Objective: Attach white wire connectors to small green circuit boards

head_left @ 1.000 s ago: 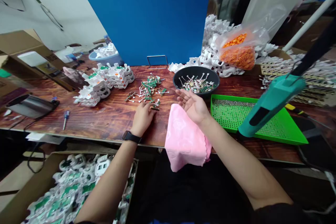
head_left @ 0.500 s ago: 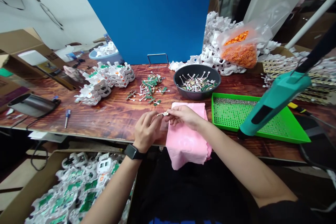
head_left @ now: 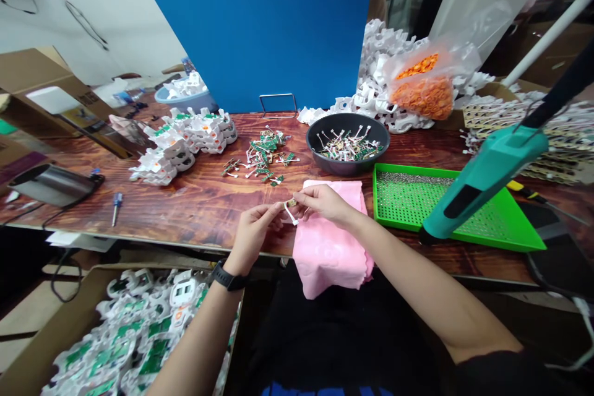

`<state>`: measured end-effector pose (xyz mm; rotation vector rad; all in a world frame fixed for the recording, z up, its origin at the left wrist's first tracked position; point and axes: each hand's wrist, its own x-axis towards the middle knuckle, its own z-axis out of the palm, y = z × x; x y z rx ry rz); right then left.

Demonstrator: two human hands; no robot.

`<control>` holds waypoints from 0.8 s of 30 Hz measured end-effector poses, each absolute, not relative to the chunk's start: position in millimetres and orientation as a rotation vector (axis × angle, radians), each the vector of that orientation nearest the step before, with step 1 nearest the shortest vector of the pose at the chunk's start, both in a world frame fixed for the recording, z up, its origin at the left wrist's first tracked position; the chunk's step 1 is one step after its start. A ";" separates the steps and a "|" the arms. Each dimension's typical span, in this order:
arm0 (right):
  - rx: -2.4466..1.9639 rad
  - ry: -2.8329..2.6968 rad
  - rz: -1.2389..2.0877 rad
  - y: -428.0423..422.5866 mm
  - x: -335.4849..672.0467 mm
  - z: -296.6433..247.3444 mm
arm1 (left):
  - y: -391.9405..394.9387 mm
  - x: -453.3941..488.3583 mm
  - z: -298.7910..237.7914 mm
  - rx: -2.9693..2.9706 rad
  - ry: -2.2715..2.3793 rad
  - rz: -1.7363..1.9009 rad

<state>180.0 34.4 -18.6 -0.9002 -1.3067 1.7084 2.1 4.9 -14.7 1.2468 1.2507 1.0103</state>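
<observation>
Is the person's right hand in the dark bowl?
No, the right hand and left hand both hold a small board in front of the bowl.

Left of the left hand (head_left: 254,228), passage runs along the brown wooden tabletop (head_left: 185,213) to the blue-handled screwdriver (head_left: 117,201). Ahead, a loose heap of green circuit boards (head_left: 265,147) and a round dark-grey bowl (head_left: 348,167) obstruct; rightward, a teal cylindrical power tool (head_left: 492,174) overhangs the green plastic tray (head_left: 510,224).
</observation>
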 end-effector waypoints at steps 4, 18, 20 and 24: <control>-0.918 -1.340 1.668 31.7 180.0 -12.8 | 4.2 0.0 -16.6 1.266 1.266 0.998; -0.911 -1.272 1.657 32.9 176.3 -16.7 | 4.3 6.2 -15.1 1.256 1.278 1.031; -0.890 -1.251 1.649 34.9 177.7 -16.6 | 7.1 6.6 -14.2 1.283 1.266 1.055; -0.790 -0.908 1.499 44.5 191.6 -11.3 | 31.4 2.3 -16.7 1.566 1.377 1.111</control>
